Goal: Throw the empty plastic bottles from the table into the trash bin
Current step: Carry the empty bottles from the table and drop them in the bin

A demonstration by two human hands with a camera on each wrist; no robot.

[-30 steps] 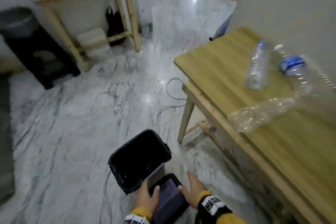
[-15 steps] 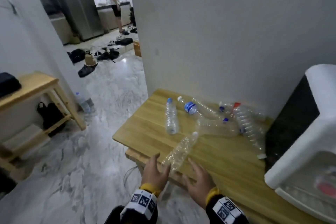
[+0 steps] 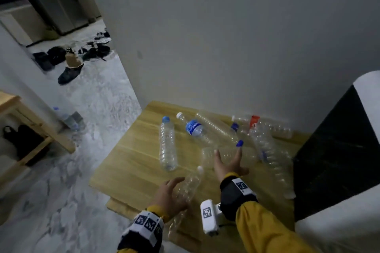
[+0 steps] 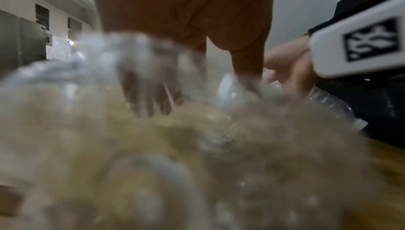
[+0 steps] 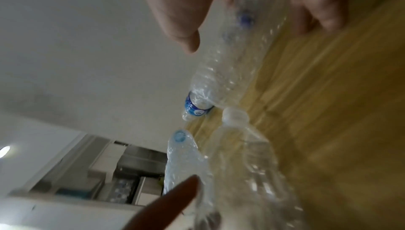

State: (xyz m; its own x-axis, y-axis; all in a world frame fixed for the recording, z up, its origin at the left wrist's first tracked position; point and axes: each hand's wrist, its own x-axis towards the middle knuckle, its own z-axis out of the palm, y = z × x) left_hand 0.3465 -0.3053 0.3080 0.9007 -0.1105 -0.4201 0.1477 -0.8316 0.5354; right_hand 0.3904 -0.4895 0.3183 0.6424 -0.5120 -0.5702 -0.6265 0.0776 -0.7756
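Several empty clear plastic bottles lie on the wooden table (image 3: 131, 162). My left hand (image 3: 172, 193) rests with fairly straight fingers on the nearest one, a white-capped bottle (image 3: 190, 188) at the front edge, which fills the blurred left wrist view (image 4: 153, 164). My right hand (image 3: 227, 160) is spread over a blue-capped bottle (image 3: 226, 155) lying crosswise. In the right wrist view that bottle (image 5: 236, 51) lies between thumb and fingers, which are not closed on it. A light-blue-capped bottle (image 3: 167, 146) and a blue-labelled bottle (image 3: 194, 127) lie farther back. The trash bin is out of view.
A large white and black appliance (image 3: 339, 150) stands at the table's right end. A grey wall (image 3: 226, 47) backs the table. Marble floor (image 3: 72, 170) opens to the left, with another wooden table (image 3: 12, 104), a bottle on the floor (image 3: 67, 118) and shoes (image 3: 70, 72).
The head view rose from the black bin on the floor to the table. Both hands left the bin and reached over the bottles; the right hand moved farther in, the left settled on the near bottle.
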